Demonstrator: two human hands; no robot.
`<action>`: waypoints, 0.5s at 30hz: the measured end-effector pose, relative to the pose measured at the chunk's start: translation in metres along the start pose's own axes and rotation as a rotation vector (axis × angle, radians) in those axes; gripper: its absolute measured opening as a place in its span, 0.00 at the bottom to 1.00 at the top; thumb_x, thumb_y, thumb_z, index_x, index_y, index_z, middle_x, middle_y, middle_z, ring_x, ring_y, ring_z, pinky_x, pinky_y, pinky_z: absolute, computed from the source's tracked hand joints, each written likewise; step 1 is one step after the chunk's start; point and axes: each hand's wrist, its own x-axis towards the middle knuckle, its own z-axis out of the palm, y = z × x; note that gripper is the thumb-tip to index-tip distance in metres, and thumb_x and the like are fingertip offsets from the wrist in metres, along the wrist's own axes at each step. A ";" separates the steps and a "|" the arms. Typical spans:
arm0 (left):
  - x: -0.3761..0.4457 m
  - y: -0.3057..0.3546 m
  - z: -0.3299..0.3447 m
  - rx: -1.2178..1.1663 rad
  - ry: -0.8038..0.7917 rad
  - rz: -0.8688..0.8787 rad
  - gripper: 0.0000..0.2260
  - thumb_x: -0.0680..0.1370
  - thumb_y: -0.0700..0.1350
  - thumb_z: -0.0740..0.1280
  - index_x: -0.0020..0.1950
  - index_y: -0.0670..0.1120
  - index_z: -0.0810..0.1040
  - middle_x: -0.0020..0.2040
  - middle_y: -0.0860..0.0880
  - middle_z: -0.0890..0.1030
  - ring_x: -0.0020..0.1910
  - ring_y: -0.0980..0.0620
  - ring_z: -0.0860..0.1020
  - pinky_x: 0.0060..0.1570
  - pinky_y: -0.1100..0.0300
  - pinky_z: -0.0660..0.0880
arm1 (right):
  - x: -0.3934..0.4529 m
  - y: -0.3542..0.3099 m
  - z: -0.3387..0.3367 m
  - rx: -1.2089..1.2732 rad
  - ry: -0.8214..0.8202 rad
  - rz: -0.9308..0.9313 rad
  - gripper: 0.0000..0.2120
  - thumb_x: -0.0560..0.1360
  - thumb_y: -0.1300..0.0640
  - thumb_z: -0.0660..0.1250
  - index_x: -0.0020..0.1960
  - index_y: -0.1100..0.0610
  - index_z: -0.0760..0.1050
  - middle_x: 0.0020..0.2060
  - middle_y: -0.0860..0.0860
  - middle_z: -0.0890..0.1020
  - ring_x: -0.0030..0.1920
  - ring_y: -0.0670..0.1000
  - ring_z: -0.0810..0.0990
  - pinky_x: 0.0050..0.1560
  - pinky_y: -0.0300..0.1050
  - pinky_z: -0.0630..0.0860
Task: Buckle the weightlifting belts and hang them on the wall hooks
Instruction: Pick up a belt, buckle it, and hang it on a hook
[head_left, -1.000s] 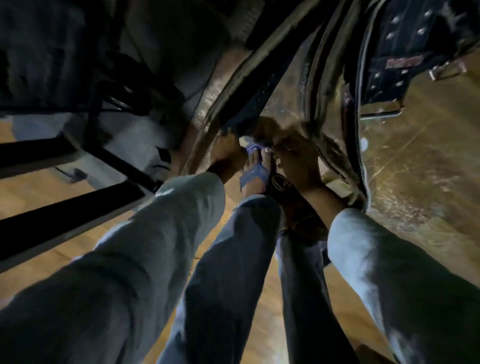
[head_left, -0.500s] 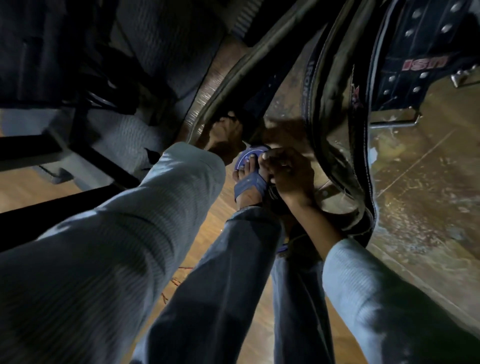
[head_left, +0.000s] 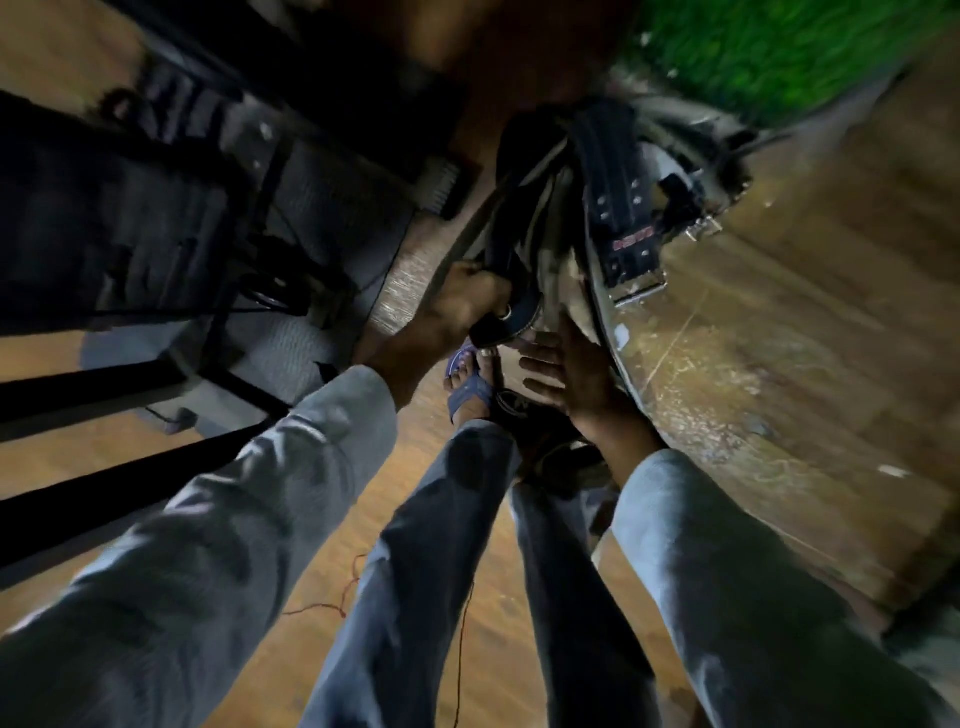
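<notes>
My left hand (head_left: 457, 306) grips a dark belt strap (head_left: 498, 244) in the hanging bunch by the wall; my right hand (head_left: 566, 374) is spread, empty, just below. I judge buckling is underway: next, find the studded belt's buckle (head_left: 636, 293).

Hanging belts (head_left: 618, 208) and foot (head_left: 470, 384) crowd the open right hand (head_left: 571, 374).

The belts (head_left: 597, 208) hang against the wall (head_left: 779, 338) ahead, the left hand (head_left: 462, 306) on their left side, the right hand (head_left: 571, 374) just below them, above the sandalled foot (head_left: 467, 389) on the floor (head_left: 322, 597).
</notes>
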 end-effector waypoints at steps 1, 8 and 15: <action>-0.019 0.014 -0.001 -0.002 0.011 -0.001 0.13 0.63 0.36 0.66 0.47 0.36 0.77 0.36 0.45 0.76 0.34 0.47 0.76 0.29 0.63 0.72 | -0.018 -0.008 0.001 -0.004 -0.019 -0.017 0.26 0.83 0.36 0.55 0.65 0.56 0.78 0.57 0.53 0.85 0.62 0.55 0.82 0.57 0.50 0.78; -0.173 0.051 -0.013 -0.120 0.009 0.026 0.07 0.69 0.27 0.62 0.34 0.37 0.72 0.27 0.43 0.79 0.27 0.48 0.78 0.22 0.66 0.73 | -0.170 -0.065 0.014 0.253 -0.121 -0.009 0.30 0.81 0.36 0.58 0.45 0.64 0.77 0.31 0.54 0.73 0.30 0.52 0.76 0.34 0.43 0.77; -0.243 0.043 -0.022 -0.143 -0.201 0.082 0.42 0.41 0.43 0.74 0.55 0.30 0.77 0.51 0.28 0.83 0.48 0.29 0.84 0.54 0.30 0.80 | -0.288 -0.073 0.031 0.315 -0.021 0.038 0.22 0.83 0.46 0.61 0.32 0.54 0.68 0.16 0.50 0.66 0.16 0.48 0.66 0.22 0.36 0.70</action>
